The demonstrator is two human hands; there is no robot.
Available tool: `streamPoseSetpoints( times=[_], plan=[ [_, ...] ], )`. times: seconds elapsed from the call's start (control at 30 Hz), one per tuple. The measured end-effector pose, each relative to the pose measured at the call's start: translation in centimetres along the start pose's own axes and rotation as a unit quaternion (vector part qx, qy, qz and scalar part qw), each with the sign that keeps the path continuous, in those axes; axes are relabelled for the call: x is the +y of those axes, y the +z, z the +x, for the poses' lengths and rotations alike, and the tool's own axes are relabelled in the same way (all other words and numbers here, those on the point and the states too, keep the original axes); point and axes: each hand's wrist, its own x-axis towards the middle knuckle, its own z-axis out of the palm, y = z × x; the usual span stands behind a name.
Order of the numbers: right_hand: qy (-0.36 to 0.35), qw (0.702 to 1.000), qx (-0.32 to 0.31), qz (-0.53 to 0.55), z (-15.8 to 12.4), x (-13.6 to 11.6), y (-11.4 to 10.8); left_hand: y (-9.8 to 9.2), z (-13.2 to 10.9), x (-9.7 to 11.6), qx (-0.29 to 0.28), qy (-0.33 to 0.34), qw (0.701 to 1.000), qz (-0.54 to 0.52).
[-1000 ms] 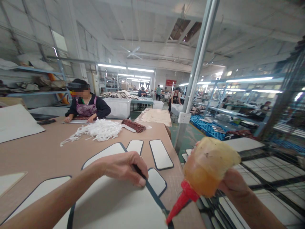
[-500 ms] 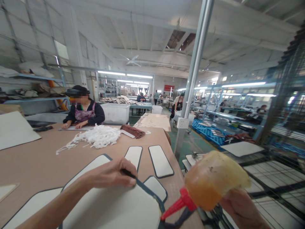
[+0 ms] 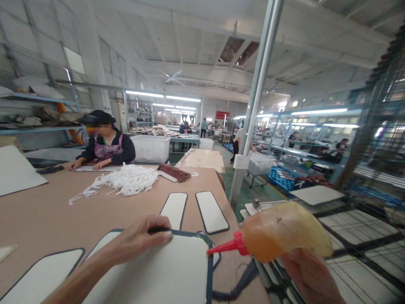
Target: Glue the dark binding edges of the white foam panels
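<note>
My left hand (image 3: 147, 236) pinches the top edge of a large white panel (image 3: 158, 270) that has a dark fabric border. In my right hand (image 3: 306, 270) is a squeeze bottle (image 3: 281, 230) of amber liquid, tipped on its side. Its red nozzle (image 3: 226, 245) points left, and the tip touches or nearly touches the panel's border at the upper right corner. A loose dark strip (image 3: 237, 283) trails off the panel's right side. Beyond the panel lie two small white bordered pieces, a left one (image 3: 174, 209) and a right one (image 3: 211, 212); another sits partly hidden behind the corner.
A heap of white strips (image 3: 129, 180) and a brown bundle (image 3: 175, 172) lie farther up the brown table (image 3: 104, 211). A co-worker (image 3: 104, 145) sits at its far left. A metal post (image 3: 253, 105) rises beyond the right edge. Wire racks (image 3: 357, 253) with white panels stand at right.
The panel has turned so its top edge lies more level. The bottle has tilted flatter, its nozzle tip shifting up along the border to the corner. My left hand has moved slightly left.
</note>
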Motion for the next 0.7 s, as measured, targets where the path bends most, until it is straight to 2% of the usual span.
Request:
streamPoseSetpoints(
  times=[0.13,0.3,0.47,0.7],
  plan=[
    [0.003,1.000,-0.019,0.021,0.2,1.1,-1.4,0.1,0.0,-0.3,0.001,-0.011,1.000,0.007],
    [-0.011,0.997,-0.080,-0.009,1.0,2.2,-3.1,0.2,0.1,-0.6,0.002,-0.009,1.000,-0.001],
    [-0.002,0.997,-0.068,-0.027,0.8,3.1,-3.8,0.3,0.7,-1.5,0.010,-0.024,0.999,-0.027],
    [0.054,0.995,-0.076,-0.045,0.4,3.4,-4.7,0.5,1.3,-2.3,0.023,-0.047,0.996,-0.073]
  ],
)
